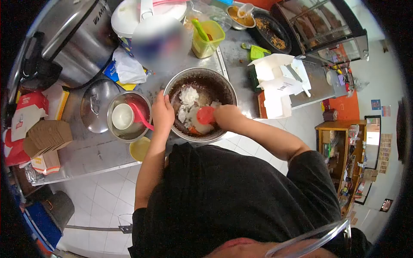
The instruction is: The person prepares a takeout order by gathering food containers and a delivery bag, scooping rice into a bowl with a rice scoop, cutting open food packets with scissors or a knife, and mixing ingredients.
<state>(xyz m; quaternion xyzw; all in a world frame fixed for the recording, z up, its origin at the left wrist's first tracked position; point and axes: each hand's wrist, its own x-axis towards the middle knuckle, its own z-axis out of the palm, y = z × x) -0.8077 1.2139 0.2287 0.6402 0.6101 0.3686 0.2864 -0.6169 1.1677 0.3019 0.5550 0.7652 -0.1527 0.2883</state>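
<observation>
A deep metal pot (228, 86) stands at the counter's front edge, its inner wall smeared dark brown. Inside, a clump of white rice (188, 96) lies toward the left, with a cloudy, orange-tinged patch near the bottom. My left hand (163, 112) grips the pot's left rim, thumb over the edge. My right hand (228, 117) reaches over the right rim, fingers closed round a red plastic scoop (205, 115) whose round end is among the rice. Its handle is hidden by my fingers. Left of the pot, a metal bowl (146, 103) contains a white cup (123, 116) and a pink-red utensil (138, 114).
A metal lid (92, 114) and yellow dish (140, 149) lie left. Paper boxes (49, 135) and a large steel cooker (81, 43) crowd the far left. Behind stands a green container (208, 43). To the right are an open white carton (277, 88) and knife (294, 73).
</observation>
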